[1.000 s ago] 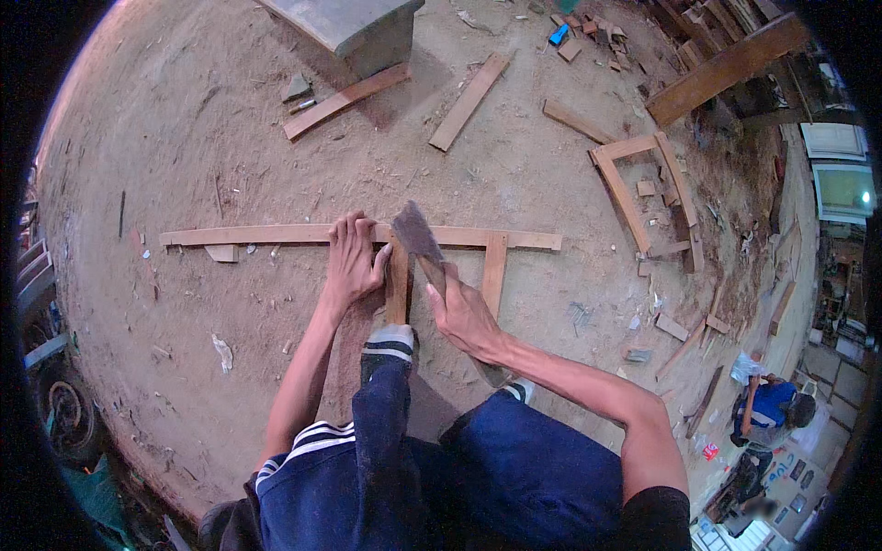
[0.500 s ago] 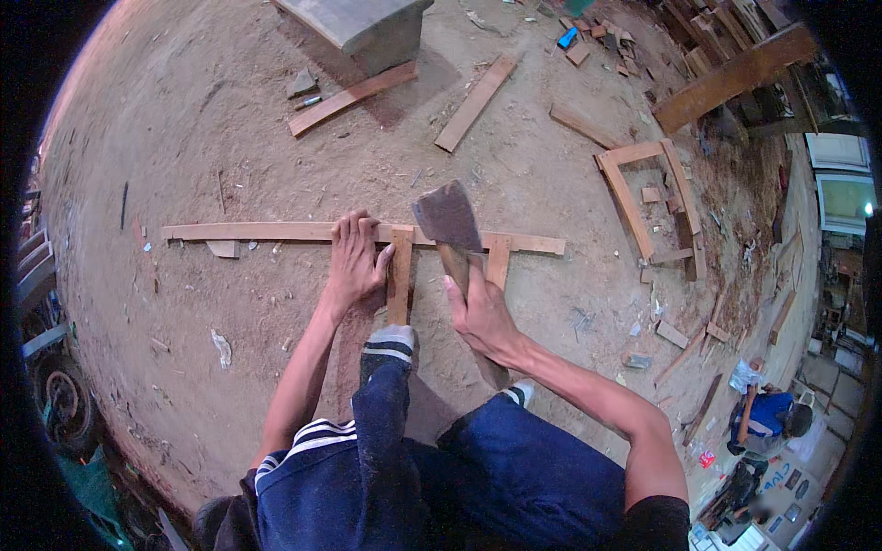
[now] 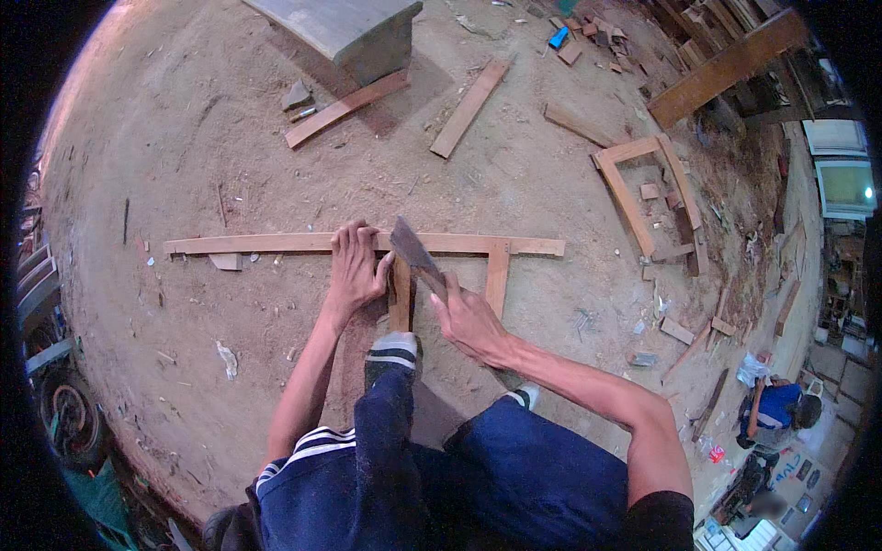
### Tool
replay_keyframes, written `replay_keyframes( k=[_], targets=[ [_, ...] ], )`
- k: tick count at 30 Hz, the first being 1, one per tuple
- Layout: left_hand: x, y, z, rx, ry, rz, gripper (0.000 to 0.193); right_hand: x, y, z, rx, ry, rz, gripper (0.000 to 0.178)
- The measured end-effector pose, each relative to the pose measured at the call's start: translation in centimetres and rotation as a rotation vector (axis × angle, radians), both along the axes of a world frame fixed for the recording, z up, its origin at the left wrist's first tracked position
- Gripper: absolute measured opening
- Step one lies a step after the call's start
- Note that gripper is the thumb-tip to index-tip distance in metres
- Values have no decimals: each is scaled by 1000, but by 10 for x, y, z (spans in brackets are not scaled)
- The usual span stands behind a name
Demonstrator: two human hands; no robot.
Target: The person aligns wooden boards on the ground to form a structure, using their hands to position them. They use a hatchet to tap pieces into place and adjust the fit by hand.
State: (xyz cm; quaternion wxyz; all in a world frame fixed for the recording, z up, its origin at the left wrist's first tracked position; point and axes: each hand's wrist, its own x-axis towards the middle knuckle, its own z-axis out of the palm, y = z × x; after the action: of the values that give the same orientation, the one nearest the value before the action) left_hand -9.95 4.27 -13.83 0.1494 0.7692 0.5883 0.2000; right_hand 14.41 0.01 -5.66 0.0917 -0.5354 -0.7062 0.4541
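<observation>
A long wooden bar (image 3: 276, 242) lies crosswise on the ground, with two short wooden crosspieces running from it toward me. My left hand (image 3: 356, 271) is closed over the bar, its thumb beside the left crosspiece (image 3: 400, 298). My socked foot (image 3: 392, 347) is at that crosspiece's near end. My right hand (image 3: 473, 323) is wrapped round the handle of a hatchet. The hatchet's dark blade (image 3: 418, 254) appears nearly edge-on, over the joint of bar and left crosspiece; whether it touches the wood I cannot tell. The right crosspiece (image 3: 497, 275) stands just beyond my right hand.
A grey block (image 3: 377, 55) stands ahead, a wooden strip (image 3: 344, 110) against its base. Another strip (image 3: 469, 108) lies nearby. Rightward are a wooden frame (image 3: 627, 204) and scattered offcuts. A person in blue (image 3: 776, 407) sits far right. A wheel (image 3: 72, 418) is at the left edge.
The hatchet has swung down and left, its blade turning from broadside to nearly edge-on over the left joint. My left hand stays on the bar. The view has shifted slightly.
</observation>
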Motion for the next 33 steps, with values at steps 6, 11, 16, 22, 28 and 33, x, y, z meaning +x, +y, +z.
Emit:
replay_keyframes(
  k=[6, 11, 16, 22, 28, 33],
  targets=[
    [-2, 2, -2, -15, -8, 2, 53, 4, -2, -7, 50, 45, 12, 40],
    [-8, -1, 2, -47, 3, 6, 55, -4, -6, -4, 18, 58, 5, 41],
    [-2, 4, 5, 32, 21, -4, 52, 1, -5, 9, -18, 1, 4, 41],
    [-2, 2, 6, 3, -28, -1, 53, 5, -1, 1, 201, 44, 78, 39],
    [0, 2, 2, 71, 36, 25, 52, -6, 3, 0, 146, 81, -34, 45],
    [-1, 0, 7, -36, -23, 12, 54, 0, 14, 11, 3, 18, -56, 44]
  ],
)
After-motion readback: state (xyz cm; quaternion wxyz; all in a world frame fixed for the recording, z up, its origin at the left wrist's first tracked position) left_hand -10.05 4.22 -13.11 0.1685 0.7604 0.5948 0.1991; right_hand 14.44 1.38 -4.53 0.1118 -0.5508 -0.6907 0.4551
